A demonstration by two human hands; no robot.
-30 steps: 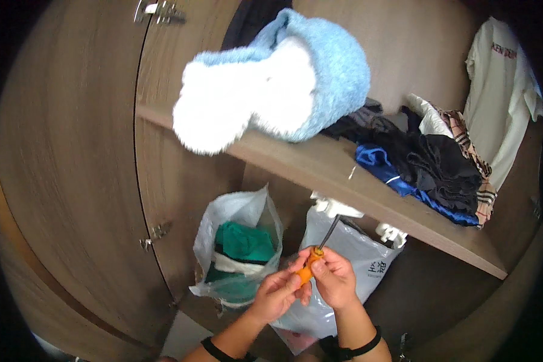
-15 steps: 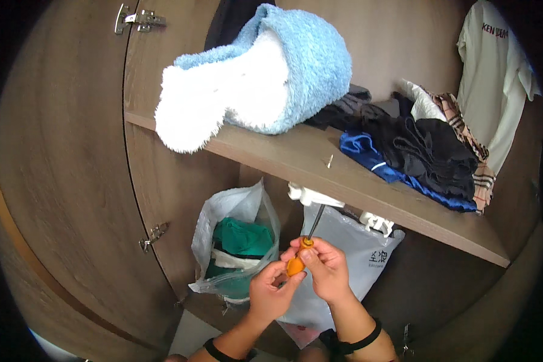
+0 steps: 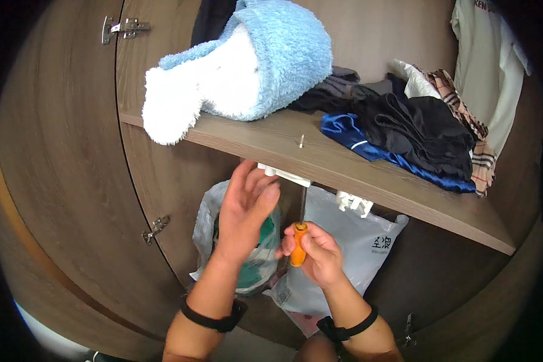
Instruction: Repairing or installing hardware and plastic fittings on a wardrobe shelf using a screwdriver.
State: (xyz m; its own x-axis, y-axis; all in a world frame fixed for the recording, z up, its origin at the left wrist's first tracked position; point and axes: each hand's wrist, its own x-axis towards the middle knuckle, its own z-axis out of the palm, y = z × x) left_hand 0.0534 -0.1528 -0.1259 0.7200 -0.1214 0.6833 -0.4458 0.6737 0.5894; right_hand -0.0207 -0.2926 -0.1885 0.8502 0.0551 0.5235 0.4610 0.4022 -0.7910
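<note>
An orange-handled screwdriver is gripped in my right hand, its shaft pointing up toward the shelf's underside. Raised to the shelf's front edge, my left hand has its thumb apart from the curved fingers. Its fingertips are beside the left end of a white plastic bracket under the shelf; whether they touch it I cannot tell. Further right, a second white bracket hangs below the same edge. On the shelf board a small screw stands near the front.
A fluffy blue and white plush item lies on the shelf, overhanging its edge. Dark clothes are heaped to the right. Below are a clear bag with green cloth and a grey plastic bag. A hinged door stands at left.
My left hand has left the screwdriver and gone up to the left end of the white bracket. The right hand still holds the screwdriver, now slightly lower, with the view shifted a little.
</note>
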